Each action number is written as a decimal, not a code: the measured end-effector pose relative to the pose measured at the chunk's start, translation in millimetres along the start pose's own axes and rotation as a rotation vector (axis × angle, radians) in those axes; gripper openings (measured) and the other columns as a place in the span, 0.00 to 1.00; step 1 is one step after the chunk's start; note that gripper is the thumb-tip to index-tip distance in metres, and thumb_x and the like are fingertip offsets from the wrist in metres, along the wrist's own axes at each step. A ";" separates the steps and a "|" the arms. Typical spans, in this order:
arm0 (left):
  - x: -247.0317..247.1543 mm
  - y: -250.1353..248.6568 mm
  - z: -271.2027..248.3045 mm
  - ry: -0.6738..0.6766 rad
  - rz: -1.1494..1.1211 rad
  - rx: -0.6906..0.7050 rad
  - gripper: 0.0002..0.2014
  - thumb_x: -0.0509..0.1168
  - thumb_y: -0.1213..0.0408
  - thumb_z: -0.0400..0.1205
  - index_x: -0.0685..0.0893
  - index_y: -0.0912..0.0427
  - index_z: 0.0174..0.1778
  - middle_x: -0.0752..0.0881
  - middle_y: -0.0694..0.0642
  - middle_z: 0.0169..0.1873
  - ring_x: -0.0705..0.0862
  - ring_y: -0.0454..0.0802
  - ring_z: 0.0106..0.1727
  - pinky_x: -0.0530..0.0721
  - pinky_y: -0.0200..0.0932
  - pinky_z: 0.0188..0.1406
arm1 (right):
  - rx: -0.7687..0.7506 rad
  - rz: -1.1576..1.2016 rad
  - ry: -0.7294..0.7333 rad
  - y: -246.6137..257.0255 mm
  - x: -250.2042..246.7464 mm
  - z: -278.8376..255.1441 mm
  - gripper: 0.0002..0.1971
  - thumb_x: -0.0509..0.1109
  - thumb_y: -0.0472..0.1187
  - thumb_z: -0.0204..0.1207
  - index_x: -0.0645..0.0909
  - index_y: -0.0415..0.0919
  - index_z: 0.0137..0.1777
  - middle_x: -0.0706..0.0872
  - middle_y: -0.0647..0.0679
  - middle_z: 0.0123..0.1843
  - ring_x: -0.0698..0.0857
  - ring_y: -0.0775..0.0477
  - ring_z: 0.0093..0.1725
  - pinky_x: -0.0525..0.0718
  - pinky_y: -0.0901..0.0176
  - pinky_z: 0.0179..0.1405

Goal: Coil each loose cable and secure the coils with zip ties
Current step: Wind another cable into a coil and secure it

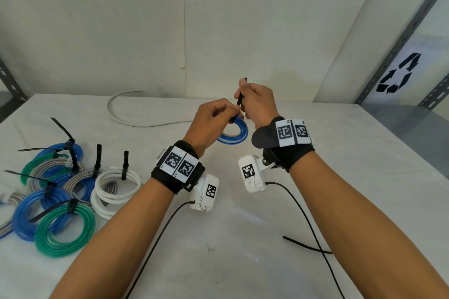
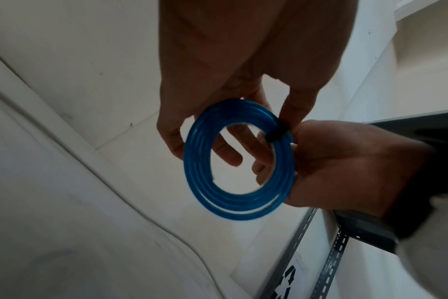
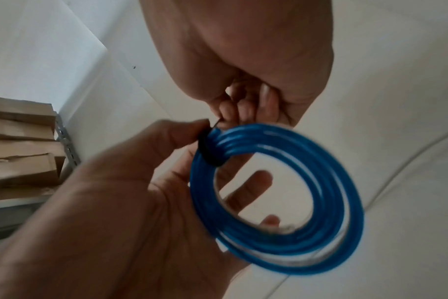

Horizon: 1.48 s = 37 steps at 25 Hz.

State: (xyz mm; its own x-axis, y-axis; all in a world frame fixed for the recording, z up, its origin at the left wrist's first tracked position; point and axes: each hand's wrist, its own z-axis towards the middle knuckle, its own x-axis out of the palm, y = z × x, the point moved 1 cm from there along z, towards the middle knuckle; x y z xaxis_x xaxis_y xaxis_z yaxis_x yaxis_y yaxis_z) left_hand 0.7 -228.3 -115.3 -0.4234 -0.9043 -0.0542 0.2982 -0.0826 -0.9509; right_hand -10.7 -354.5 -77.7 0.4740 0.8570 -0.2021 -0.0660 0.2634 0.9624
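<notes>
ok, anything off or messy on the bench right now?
Nothing damaged. One white cable lies uncoiled at the back of the table, and a spare zip tie lies near the right arm. The tied coils at left overlap in a loose heap, tie tails untrimmed and sticking out.

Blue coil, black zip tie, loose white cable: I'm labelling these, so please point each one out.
blue coil [image 2: 239, 202], left wrist view, lower arc.
black zip tie [image 1: 240, 97], head view, tail.
loose white cable [image 1: 116, 118], head view, curved stretch on table.
</notes>
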 end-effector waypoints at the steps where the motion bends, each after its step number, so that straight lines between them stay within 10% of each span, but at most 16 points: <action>1: 1.7 0.4 -0.2 -0.023 -0.014 0.004 0.11 0.64 0.69 0.87 0.88 0.69 0.44 0.90 0.67 0.43 0.84 0.42 0.41 0.80 0.28 0.43 | 0.018 -0.016 -0.021 -1.9 2.0 1.1 0.23 0.62 0.43 0.89 0.79 0.39 0.30 0.73 0.48 0.23 0.74 0.51 0.21 0.72 0.67 0.17; 10: -3.4 -4.0 -0.6 -0.057 -0.053 -0.067 0.11 0.64 0.71 0.86 0.87 0.63 0.38 0.87 0.52 0.35 0.79 0.34 0.32 0.76 0.23 0.33 | 0.304 0.160 0.019 3.6 13.5 13.4 0.19 0.64 0.40 0.87 0.80 0.35 0.34 0.69 0.52 0.12 0.67 0.56 0.11 0.65 0.69 0.10; 17: -5.2 4.9 0.9 -0.074 -0.037 -0.132 0.10 0.65 0.70 0.84 0.90 0.67 0.41 0.89 0.54 0.36 0.81 0.39 0.37 0.79 0.31 0.39 | 0.322 0.144 0.059 -8.7 14.3 16.3 0.19 0.64 0.41 0.88 0.80 0.36 0.34 0.69 0.47 0.23 0.67 0.52 0.20 0.66 0.67 0.13; 21: -8.7 -0.9 -1.4 -0.107 -0.080 -0.169 0.12 0.66 0.65 0.86 0.90 0.62 0.39 0.89 0.62 0.38 0.76 0.46 0.30 0.76 0.39 0.33 | 0.113 0.051 0.033 -5.8 12.0 12.5 0.21 0.65 0.50 0.87 0.86 0.37 0.38 0.78 0.48 0.25 0.74 0.50 0.23 0.74 0.59 0.23; 25: -36.7 -13.0 -0.4 -0.313 -0.178 -0.262 0.13 0.65 0.58 0.87 0.89 0.61 0.43 0.86 0.56 0.38 0.69 0.45 0.23 0.75 0.42 0.29 | 0.046 -0.069 0.309 -2.4 10.1 -21.1 0.22 0.67 0.57 0.84 0.88 0.36 0.53 0.93 0.43 0.44 0.92 0.47 0.42 0.90 0.53 0.43; 29: -60.8 -22.0 -20.2 -0.256 -0.258 -0.293 0.18 0.65 0.52 0.87 0.90 0.64 0.57 0.90 0.57 0.45 0.80 0.48 0.33 0.84 0.42 0.36 | -0.045 0.050 0.452 -0.5 9.8 -42.3 0.05 0.73 0.37 0.82 0.88 0.36 0.54 0.94 0.39 0.46 0.93 0.45 0.45 0.92 0.54 0.43; 32: -78.3 -26.5 -46.4 -0.157 -0.232 -0.258 0.15 0.69 0.60 0.85 0.88 0.67 0.62 0.92 0.61 0.53 0.91 0.54 0.51 0.91 0.48 0.51 | 0.000 0.152 0.417 10.2 3.3 -44.5 0.10 0.73 0.38 0.83 0.87 0.30 0.58 0.94 0.38 0.47 0.94 0.43 0.46 0.91 0.55 0.43; 37: -97.7 -35.3 -78.9 -0.152 -0.281 -0.273 0.11 0.69 0.71 0.83 0.87 0.69 0.60 0.92 0.63 0.49 0.93 0.55 0.49 0.91 0.41 0.47 | 0.102 0.214 0.597 21.0 3.8 -62.5 0.14 0.71 0.39 0.83 0.85 0.30 0.62 0.93 0.36 0.54 0.93 0.40 0.54 0.92 0.53 0.52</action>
State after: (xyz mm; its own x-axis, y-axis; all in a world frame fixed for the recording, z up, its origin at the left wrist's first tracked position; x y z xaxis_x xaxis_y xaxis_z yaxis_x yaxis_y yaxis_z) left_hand -35.9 -104.0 -100.5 -0.3184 -0.9158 0.2449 -0.0571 -0.2394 -0.9693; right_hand -65.2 -318.0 -69.6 -0.1132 0.9927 -0.0413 -0.0069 0.0407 0.9991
